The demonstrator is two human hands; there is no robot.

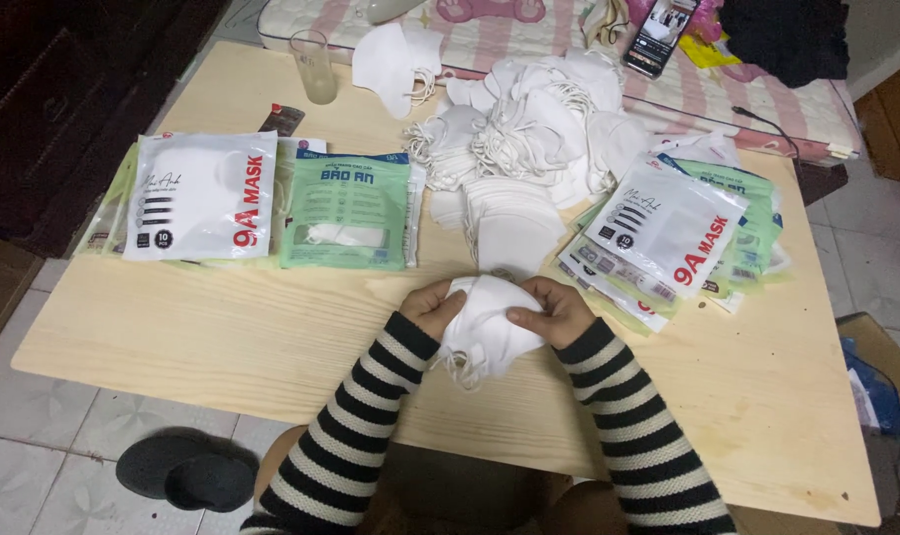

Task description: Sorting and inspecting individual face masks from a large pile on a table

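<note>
My left hand (432, 308) and my right hand (557, 310) both grip a small bunch of white face masks (487, 325) over the near middle of a pale wooden table (222, 337). Ear loops dangle below the bunch. Both arms wear black-and-white striped sleeves. Just beyond my hands lies a flat stack of white masks (509, 223), and behind it a big loose pile of white masks (539, 124).
White and green mask packets (202, 195) lie at the left, a green packet (346, 210) beside them, and more packets (673, 233) fan out at the right. A drinking glass (314, 66) stands at the back. A phone (658, 38) lies on the striped bed. Black slippers (187, 471) sit on the floor.
</note>
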